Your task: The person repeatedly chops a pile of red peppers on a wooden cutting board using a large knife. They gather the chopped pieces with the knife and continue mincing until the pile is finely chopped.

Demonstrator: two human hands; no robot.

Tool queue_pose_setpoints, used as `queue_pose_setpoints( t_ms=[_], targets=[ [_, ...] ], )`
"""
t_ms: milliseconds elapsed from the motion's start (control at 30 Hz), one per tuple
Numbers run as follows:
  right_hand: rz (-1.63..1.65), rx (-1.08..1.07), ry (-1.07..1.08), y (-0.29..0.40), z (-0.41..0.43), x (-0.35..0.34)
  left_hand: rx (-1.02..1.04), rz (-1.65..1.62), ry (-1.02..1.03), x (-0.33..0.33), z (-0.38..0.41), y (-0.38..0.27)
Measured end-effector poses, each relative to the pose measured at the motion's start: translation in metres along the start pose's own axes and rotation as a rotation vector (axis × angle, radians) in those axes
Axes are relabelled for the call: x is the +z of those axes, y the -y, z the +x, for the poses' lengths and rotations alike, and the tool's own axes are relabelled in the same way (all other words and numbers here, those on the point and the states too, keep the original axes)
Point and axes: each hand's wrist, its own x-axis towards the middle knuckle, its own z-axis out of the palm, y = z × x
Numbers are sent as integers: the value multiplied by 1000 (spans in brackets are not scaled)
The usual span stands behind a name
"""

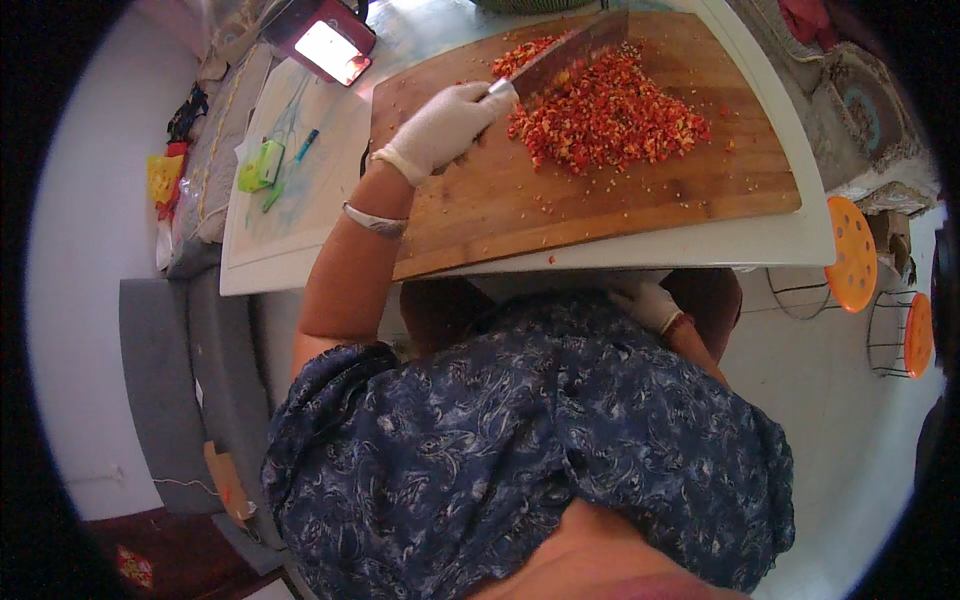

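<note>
My left hand (450,127), in a white knit glove, grips the handle of a cleaver (574,66). The broad blade slants up and to the right, over the far left part of a heap of finely chopped red chillies (611,120). Pale seeds are mixed through the heap, and a smaller patch of chopped chilli (521,55) shows beyond the blade. Under it all lies a wooden cutting board (517,202) with scattered seeds. Below the table edge, my gloved right hand (649,304) rests at my lap; its fingers are partly hidden.
The board is on a pale table (780,238). At its far left stands a phone (332,51) with a bright screen, against a dark red object (281,37). Small green items (262,166) lie left. Orange stools (851,255) stand right, and a grey sofa (225,337) is left.
</note>
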Motion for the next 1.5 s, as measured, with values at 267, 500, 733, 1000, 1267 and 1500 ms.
queue_pose_setpoints(
  t_ms=[267, 500, 733, 1000, 1267, 1500],
  targets=[
    [-49, 67, 80, 13, -1, -8, -13, 54, 32, 19, 0, 13],
    [-40, 55, 54, 1, -1, -4, 64, -151, -36, -9, -8, -7],
    [-23, 45, 67, 8, 1, -5, -1, -4, 25, 14, 3, 32],
    [-81, 51, 72, 7, 0, -5, 25, -41, 10, 4, -7, 14],
    [-36, 31, 77, 7, -3, -10, 20, -71, 2, 3, -2, 1],
    [-64, 22, 36, 6, 4, -3, -25, -28, 43, 18, 9, 25]
  ],
)
